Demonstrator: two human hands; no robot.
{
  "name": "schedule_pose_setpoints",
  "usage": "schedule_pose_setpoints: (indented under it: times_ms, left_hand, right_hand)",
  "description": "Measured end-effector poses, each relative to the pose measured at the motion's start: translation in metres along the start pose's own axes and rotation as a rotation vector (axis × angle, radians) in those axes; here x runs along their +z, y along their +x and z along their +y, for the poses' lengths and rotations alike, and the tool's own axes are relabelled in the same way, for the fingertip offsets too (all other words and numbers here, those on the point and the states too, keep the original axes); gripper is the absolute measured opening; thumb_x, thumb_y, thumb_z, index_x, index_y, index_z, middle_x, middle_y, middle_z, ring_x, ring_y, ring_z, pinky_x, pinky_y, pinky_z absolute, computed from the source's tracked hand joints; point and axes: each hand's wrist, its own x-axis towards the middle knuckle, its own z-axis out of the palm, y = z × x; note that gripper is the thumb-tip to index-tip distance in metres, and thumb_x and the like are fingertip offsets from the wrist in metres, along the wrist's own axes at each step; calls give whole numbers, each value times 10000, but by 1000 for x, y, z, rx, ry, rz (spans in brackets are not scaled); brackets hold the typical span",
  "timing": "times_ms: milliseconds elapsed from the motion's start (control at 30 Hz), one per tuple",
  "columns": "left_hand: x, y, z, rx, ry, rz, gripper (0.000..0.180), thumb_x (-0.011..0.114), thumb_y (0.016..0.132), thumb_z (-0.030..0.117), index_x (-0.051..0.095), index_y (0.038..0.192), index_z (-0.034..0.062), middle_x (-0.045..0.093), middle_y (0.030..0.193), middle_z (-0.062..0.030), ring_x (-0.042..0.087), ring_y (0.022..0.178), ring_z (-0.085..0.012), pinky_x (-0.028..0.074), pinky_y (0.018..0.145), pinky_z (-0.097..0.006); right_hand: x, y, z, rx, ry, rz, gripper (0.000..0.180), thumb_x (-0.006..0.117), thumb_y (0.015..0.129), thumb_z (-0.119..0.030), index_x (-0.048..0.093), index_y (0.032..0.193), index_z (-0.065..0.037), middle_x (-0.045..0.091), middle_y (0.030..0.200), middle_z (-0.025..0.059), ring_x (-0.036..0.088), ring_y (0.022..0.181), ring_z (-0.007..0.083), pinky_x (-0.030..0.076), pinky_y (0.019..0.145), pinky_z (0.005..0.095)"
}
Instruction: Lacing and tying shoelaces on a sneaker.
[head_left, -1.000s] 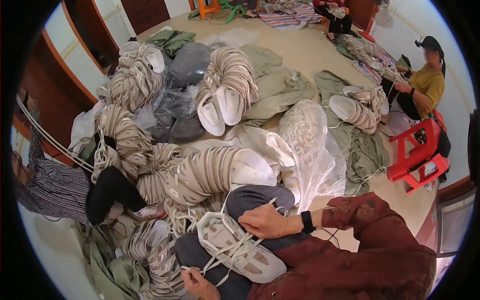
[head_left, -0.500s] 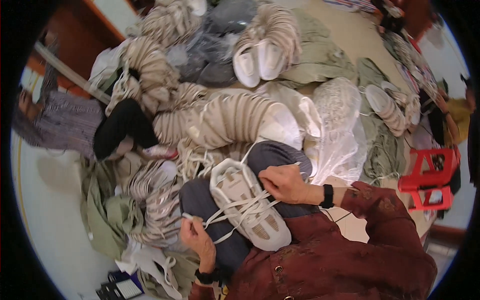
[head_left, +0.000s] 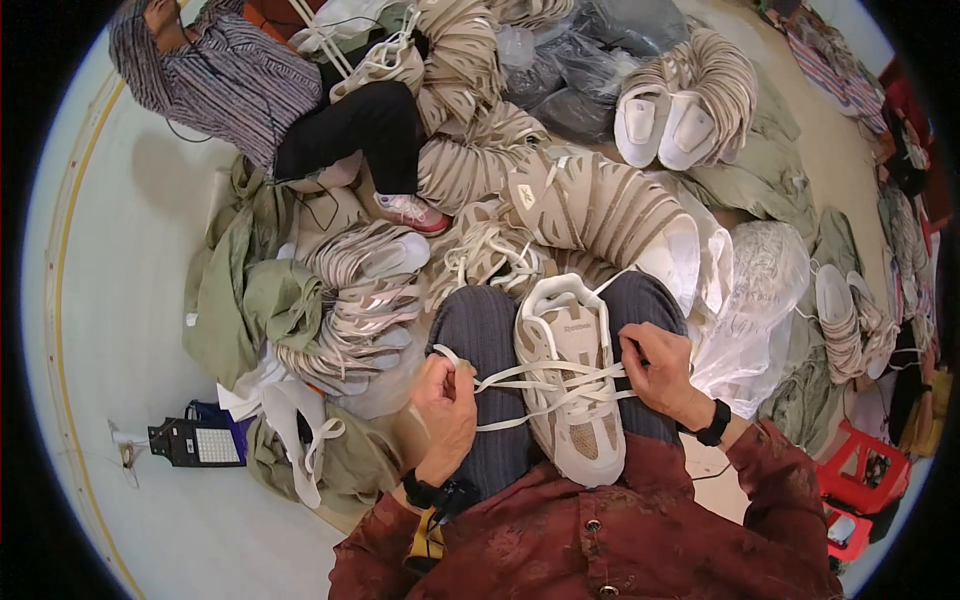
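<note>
A beige and cream sneaker (head_left: 574,452) rests between my thighs, toe toward me. Its cream shoelaces (head_left: 520,380) run loosely across the tongue and out to both sides. My left hand (head_left: 446,410), left of the shoe, is closed on a lace, whose tip pokes out above the fingers. On the other side, my right hand (head_left: 660,372) pinches the laces close to the shoe's edge. Both hands stay off the shoe body. The lace stretches between them are fairly taut.
Beyond my knees curves a long row of nested beige shoe uppers (head_left: 600,205). More stacked shoes (head_left: 365,300) lie at left, beside green cloth (head_left: 225,290). A seated person in a striped top (head_left: 225,80) is at upper left. Red stools (head_left: 862,465) stand at right.
My view has turned, so the scene sits further right and the shoe appears straighter. My right hand has moved from above the laces out to the shoe's side. Both hands still grip laces.
</note>
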Motion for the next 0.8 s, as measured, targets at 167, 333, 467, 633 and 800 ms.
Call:
schedule_pose_setpoints:
  times_ms: [167, 333, 467, 633, 800]
  left_hand:
    - [3, 2, 4, 67, 0, 47, 196, 645, 870, 29, 529, 713, 10, 428, 677, 11, 373, 551, -63, 285, 493, -250]
    - [3, 2, 13, 121, 29, 59, 179, 634, 879, 9, 546, 723, -2, 436, 687, 8, 376, 546, -48, 286, 474, -233]
    - [5, 3, 11, 83, -31, 55, 188, 633, 883, 18, 540, 721, 0, 443, 689, 6, 377, 543, -48, 290, 474, -233]
    - [4, 2, 9, 54, -38, 51, 206, 641, 876, 30, 511, 718, 8, 442, 680, 2, 397, 558, -53, 293, 484, -239]
    - [3, 5, 9, 173, 80, 41, 212, 648, 861, 42, 493, 719, 10, 421, 661, -46, 414, 548, -141, 324, 506, -306]
  right_hand:
    - [-1, 0, -3, 32, -29, -36, 139, 654, 776, 29, 622, 897, -31, 600, 717, 115, 607, 585, 291, 453, 525, 372]
    - [-1, -1, -5, 29, -27, -21, 144, 658, 783, 52, 622, 903, -19, 579, 694, 130, 570, 543, 301, 439, 517, 374]
    - [-1, -1, -2, 25, -37, -17, 143, 658, 782, 50, 623, 902, -18, 582, 695, 134, 580, 552, 305, 446, 522, 375]
    - [-2, 3, -5, 11, -43, -9, 135, 655, 783, 36, 624, 902, -21, 593, 709, 143, 599, 585, 322, 463, 540, 375]
    - [-5, -2, -4, 9, -60, -6, 119, 645, 785, 10, 623, 887, -46, 598, 713, 121, 623, 602, 312, 465, 523, 387]
